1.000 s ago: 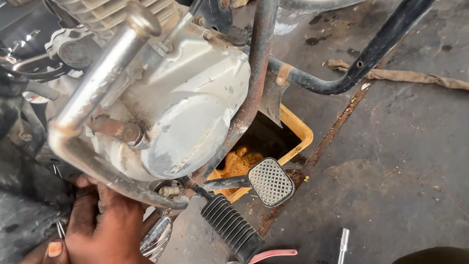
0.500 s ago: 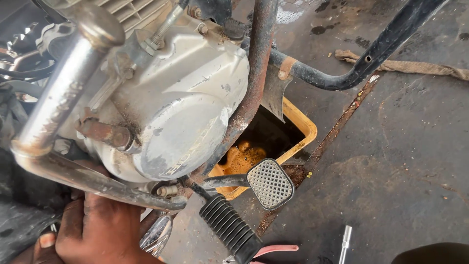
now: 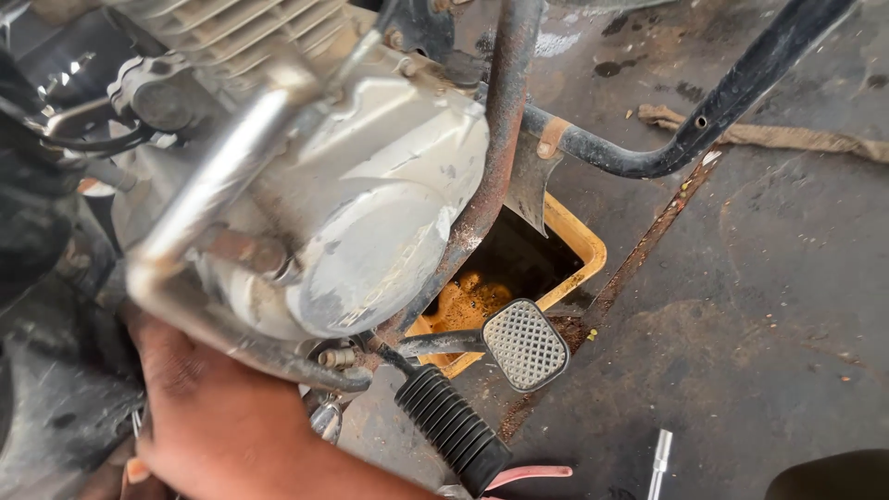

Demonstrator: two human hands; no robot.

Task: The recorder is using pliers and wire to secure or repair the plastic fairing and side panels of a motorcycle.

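The big motorcycle engine [image 3: 343, 213] fills the top left, dusty and grey. A rusty frame tube [image 3: 491, 157] runs down in front of it. Under the engine sits a yellow pan [image 3: 579, 236] with dark oil and orange muck inside. If the engine gets bumped or something drops, the oil could splash onto the dirty floor [image 3: 769, 324].

One hand [image 3: 218, 417] reaches under the engine from the lower left, close to the exhaust pipe [image 3: 241, 338]. It is not clear which hand it is, and the fingers are hidden, so I cannot tell if it holds anything. It could get pinched or scraped there.

The ribbed black footrest [image 3: 454, 431] and the brake pedal [image 3: 525, 344] stick out nearby. A small metal tool [image 3: 658, 460] lies on the floor and could be stepped on.
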